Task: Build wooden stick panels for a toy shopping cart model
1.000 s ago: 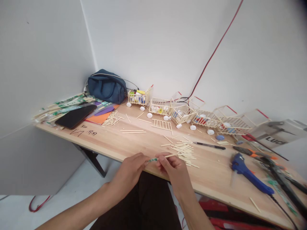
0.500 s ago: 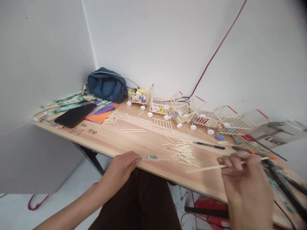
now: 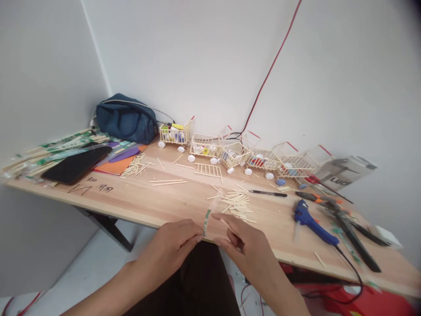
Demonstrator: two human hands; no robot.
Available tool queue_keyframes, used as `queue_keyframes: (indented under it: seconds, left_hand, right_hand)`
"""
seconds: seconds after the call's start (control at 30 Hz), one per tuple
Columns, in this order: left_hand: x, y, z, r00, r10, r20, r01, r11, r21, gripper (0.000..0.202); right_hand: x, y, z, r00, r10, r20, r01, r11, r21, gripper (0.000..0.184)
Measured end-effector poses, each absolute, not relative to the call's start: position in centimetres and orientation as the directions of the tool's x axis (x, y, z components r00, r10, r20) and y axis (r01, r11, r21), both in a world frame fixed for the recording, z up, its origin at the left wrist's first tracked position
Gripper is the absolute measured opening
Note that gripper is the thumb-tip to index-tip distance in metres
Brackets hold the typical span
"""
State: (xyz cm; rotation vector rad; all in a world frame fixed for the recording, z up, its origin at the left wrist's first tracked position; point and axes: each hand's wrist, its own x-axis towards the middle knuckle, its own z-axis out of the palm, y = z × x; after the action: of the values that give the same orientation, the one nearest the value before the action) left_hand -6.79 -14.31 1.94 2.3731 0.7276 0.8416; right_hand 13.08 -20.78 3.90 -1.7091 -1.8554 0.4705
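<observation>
The left fingers (image 3: 193, 229) hide one end of the green-printed clear plastic wrapper (image 3: 206, 220). The bottom edge cuts off the large red object (image 3: 375, 303).

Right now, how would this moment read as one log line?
left hand: pinching wrapper | right hand: thumb and forefinger apart, hold unclear | sticks: strewn beyond hands | glue gun: right of sticks
</observation>
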Motion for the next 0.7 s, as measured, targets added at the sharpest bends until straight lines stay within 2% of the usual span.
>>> queue_keyframes:
  seconds: [0.13,0.37,0.7]
  left_hand:
    - [-6.1,-14.7,2.4,0.699,0.601,0.388,0.241,-0.708,0.664,0.016]
    - [-4.3,-15.1,2.7,0.701,0.548,0.456,0.155,-0.741,0.653,0.018]
    - [-2.7,-15.8,2.2,0.745,0.519,0.419,0.143,-0.738,0.659,0.019]
  right_hand:
    - [13.4,-21.5,4.2,-0.106,0.979,0.174,0.762,0.192,-0.618,0.010]
    - [13.9,-22.2,4.5,0.077,0.991,0.112,0.606,0.042,-0.794,0.019]
    - [14.8,-22.7,4.7,0.206,0.960,0.190,0.627,0.020,-0.779,0.023]
